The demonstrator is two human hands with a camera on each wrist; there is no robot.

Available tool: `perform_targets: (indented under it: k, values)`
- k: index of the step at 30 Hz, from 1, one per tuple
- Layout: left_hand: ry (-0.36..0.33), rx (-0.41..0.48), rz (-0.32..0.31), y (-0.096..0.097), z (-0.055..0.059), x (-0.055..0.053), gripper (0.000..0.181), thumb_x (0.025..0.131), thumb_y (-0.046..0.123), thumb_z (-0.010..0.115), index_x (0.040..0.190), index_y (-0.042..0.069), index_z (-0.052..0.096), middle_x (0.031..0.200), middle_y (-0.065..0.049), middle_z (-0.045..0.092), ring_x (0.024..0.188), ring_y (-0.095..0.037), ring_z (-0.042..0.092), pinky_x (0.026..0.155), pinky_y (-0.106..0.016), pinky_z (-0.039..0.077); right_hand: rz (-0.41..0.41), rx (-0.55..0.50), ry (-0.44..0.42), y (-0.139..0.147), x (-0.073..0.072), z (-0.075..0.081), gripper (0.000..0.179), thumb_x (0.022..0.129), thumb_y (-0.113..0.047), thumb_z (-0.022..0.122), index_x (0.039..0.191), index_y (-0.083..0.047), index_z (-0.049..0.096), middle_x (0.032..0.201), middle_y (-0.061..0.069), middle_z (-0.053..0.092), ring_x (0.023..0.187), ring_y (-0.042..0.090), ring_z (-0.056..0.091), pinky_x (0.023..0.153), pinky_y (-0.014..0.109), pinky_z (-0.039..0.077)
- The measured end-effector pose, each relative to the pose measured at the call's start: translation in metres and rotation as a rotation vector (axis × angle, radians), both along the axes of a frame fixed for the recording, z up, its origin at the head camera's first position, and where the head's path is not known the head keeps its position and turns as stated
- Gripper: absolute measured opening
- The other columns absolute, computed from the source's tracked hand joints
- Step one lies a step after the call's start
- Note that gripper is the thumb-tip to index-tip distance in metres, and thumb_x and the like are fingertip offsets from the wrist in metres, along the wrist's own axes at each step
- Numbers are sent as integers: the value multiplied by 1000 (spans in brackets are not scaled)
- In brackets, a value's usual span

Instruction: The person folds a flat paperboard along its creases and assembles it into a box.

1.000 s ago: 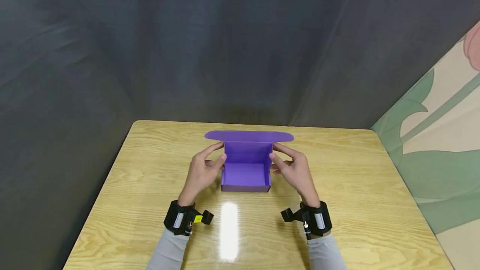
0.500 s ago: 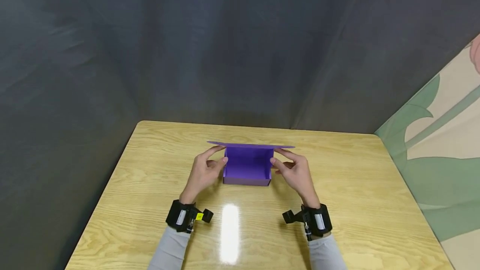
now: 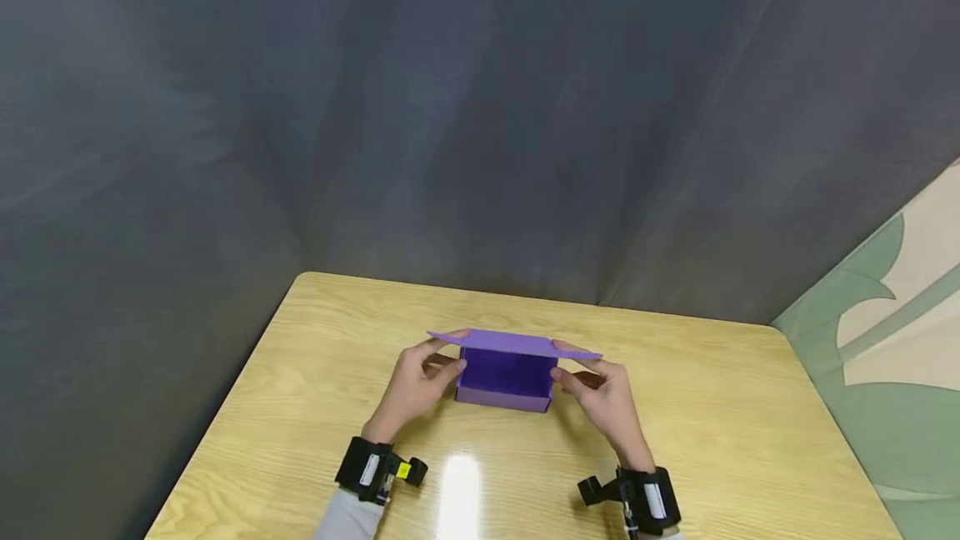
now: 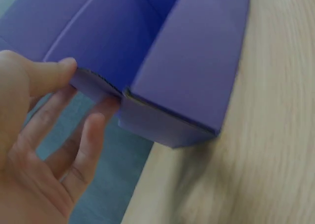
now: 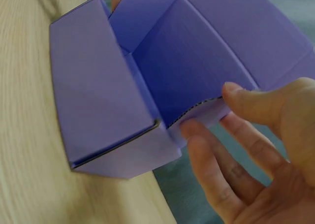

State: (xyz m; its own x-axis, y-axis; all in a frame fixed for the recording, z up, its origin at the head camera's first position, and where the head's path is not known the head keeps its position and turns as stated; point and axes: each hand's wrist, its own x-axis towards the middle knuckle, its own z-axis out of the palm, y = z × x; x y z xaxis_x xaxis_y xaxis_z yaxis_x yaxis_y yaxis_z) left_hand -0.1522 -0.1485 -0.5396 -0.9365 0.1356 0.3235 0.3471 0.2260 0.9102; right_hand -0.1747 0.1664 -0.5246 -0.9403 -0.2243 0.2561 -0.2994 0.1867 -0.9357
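Observation:
A small purple cardboard box stands on the table with its front side toward me. Its hinged lid leans forward over the dark interior, its front flap sticking out. At the left, my left hand pinches the side flap between thumb and fingers, the thumb on its edge. My right hand holds the opposite side flap the same way, with the other fingers along the outside. Inside the box, the visible part holds nothing; the rest is in shadow.
The light wooden table spreads out on all sides of the box. A dark curtain hangs behind it, and a floral cloth is at the right. Each wrist wears a black camera strap.
The lid has swung from upright to leaning forward over the box, both hands moving with it. The head view has tilted upward, so the table sits lower in it.

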Motion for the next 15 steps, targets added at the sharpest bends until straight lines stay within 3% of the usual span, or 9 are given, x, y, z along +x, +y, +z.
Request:
perform_targets:
  k: [5,8,12,15]
  values:
    - [8,-10,-21,4,-14,-1,41,100,8,76,140,12,70,142,-10,71,100,-28,79,77,-29,65,6,-5,-14,9,0,-14,38,91,8,79,128,4,75,138,25,68,100,9,78,79,30,65]
    - [44,-26,-15,4,-21,-7,40,99,10,77,138,14,71,140,-8,72,102,-20,77,75,-28,64,26,-32,2,11,-6,-20,38,90,8,79,128,4,75,138,26,68,112,6,75,84,25,63]
    - [107,-36,0,2,-26,-19,40,97,11,79,136,16,73,141,-6,72,110,-12,74,75,-29,62,83,-105,79,12,-21,-29,38,89,15,76,127,8,74,139,31,65,124,10,71,91,25,62]
    - [131,-39,1,0,-29,-24,40,96,11,80,135,16,73,139,-6,73,115,-11,72,79,-31,62,108,-104,154,12,-29,-37,39,88,17,75,126,8,74,137,33,65,127,10,69,90,24,62]
